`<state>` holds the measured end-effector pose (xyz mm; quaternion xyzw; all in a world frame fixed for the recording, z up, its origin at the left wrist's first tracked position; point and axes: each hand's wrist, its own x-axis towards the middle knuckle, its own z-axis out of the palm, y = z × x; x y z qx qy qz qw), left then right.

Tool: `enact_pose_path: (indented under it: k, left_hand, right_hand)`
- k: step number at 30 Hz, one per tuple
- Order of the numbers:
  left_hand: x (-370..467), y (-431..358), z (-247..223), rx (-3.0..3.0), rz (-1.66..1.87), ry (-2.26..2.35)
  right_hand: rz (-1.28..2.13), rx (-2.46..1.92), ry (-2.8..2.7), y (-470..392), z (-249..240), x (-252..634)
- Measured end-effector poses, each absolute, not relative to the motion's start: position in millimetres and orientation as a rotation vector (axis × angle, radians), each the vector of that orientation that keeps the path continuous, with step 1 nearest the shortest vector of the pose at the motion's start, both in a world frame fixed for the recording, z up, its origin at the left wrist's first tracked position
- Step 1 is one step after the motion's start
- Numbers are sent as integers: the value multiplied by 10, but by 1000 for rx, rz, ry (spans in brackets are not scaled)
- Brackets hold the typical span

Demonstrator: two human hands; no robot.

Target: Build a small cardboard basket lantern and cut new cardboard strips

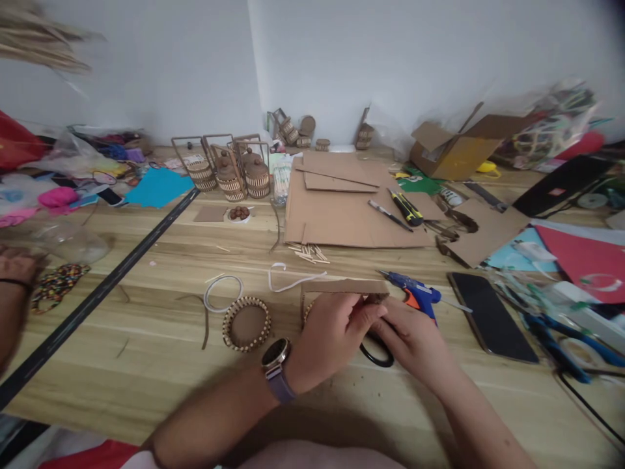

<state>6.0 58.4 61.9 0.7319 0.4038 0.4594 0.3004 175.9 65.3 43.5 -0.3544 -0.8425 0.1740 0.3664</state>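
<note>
My left hand (332,332), wearing a watch, is closed on a brown cardboard strip (342,286), thumb and fingers pinching near its right end. My right hand (415,332) meets it there, its fingers closed against the same end; the exact grip is partly hidden. Below my right hand a black loop (377,358), like a scissors handle, shows; the rest is covered. A round woven-look ring with a cardboard base (247,324) lies left of my left hand, beside a white ring (223,293). Just beyond my right hand is a blue glue gun (415,290).
Cardboard sheets (336,218) carry a pen (389,215) and a yellow box cutter (405,207). Small sticks (310,253) lie in front. Handled mini baskets (232,179) stand behind a dish of brown beads (239,213). A phone (491,316) lies right; another person's hand (19,267) rests far left.
</note>
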Motion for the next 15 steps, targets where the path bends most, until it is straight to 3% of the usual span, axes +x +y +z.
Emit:
enact_pose_path:
  k: [15]
  left_hand:
    - [-7,596,655,1935,1165,1006]
  right_hand:
    - [481,-1013,-2127,632,330,1793]
